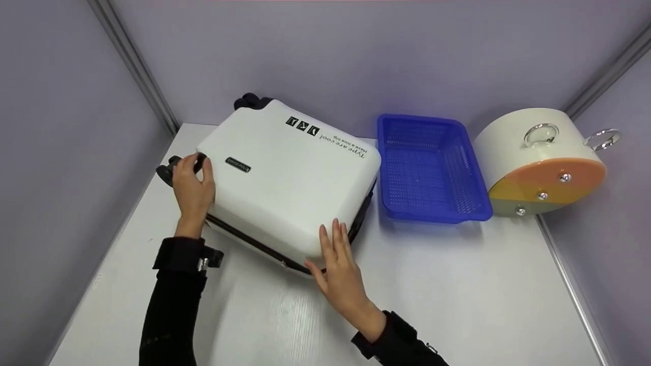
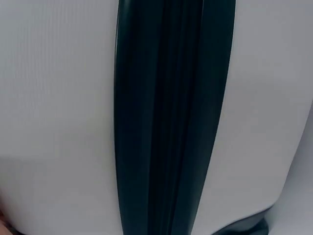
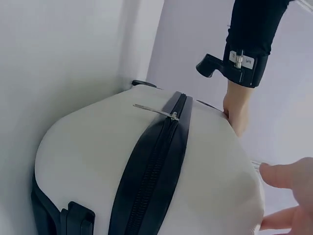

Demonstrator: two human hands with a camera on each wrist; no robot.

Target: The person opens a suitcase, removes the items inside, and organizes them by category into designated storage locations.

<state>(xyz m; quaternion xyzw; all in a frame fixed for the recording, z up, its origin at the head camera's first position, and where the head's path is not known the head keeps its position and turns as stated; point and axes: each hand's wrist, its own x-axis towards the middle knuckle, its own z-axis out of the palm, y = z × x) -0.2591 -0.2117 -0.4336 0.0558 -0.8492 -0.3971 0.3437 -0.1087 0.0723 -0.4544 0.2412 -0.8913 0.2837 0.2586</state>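
A white hard-shell suitcase lies flat and turned at an angle, its printed face up. My left hand grips its left corner beside a black wheel, with the thumb on the shell. At the near right corner, my right hand rests against the shell with its fingers straight and spread. A black zipper band fills the middle of the left wrist view. In the right wrist view, a metal zipper pull sticks out from the band, and my right thumb shows at the edge.
A blue plastic basket stands right of the suitcase. Beyond it, a cream round box with an orange, yellow and green front, silver knobs and ring handles leans by the right wall. Grey-lilac walls enclose the white table.
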